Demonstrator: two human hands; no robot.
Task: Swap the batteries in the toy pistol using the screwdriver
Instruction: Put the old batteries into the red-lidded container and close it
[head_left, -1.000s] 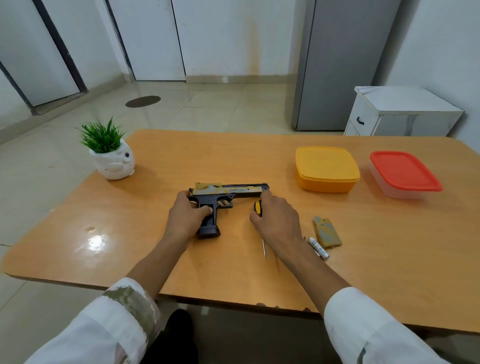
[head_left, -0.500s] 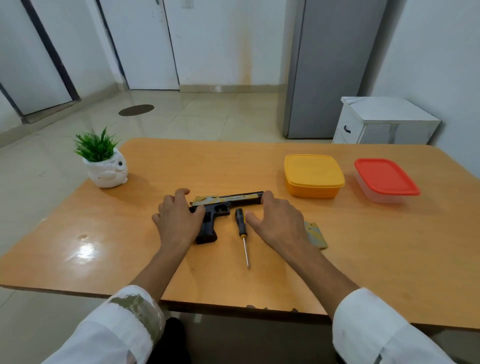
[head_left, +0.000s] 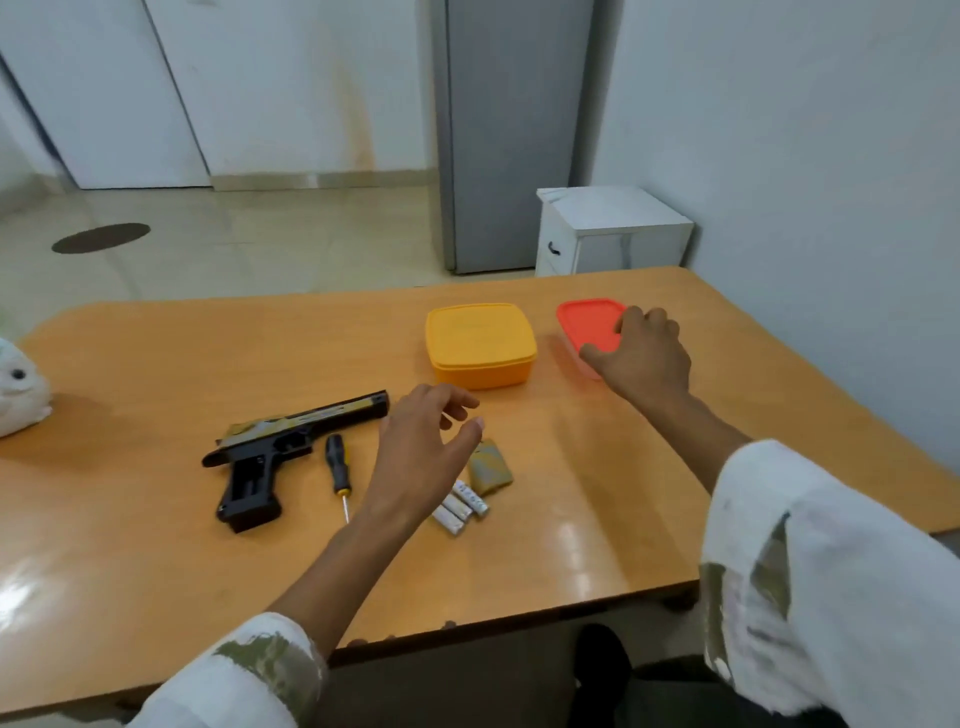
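Toy pistol (head_left: 291, 441) flat on the bench (head_left: 156, 364), just left of the left grip (head_left: 421, 452), muzzle end nearest that grip, handle apparently uncovered. Screwdriver (head_left: 336, 467) between pistol and left grip, tip toward the near edge. Loose batteries (head_left: 460, 506) and small cover (head_left: 489, 465) just right of the left grip's wrist, below its thumb.

Left grip released, fingers loosely spread, hovering over the bench, holding nothing. Right grip (head_left: 644, 353) well beyond and to the right, likewise released, fingers spread on the lid of the red box (head_left: 589, 325), thumb at the lid's near edge, not yet clenched. Yellow box (head_left: 480, 343) closed, just left of the right grip. White pot (head_left: 21, 389) far left of both grips.

Probable step: opening the red box, presumably for fresh batteries; contents not visible.

For a clean opening:
- Hook the fingertips under one corner of the lid and peel upward rather than dragging the whole box.
- Steady the base with the left grip.
- Keep new cells well apart from the loose ones to avoid mixing.
- Avoid sweeping the left forearm across the loose cells, which are likely to roll.
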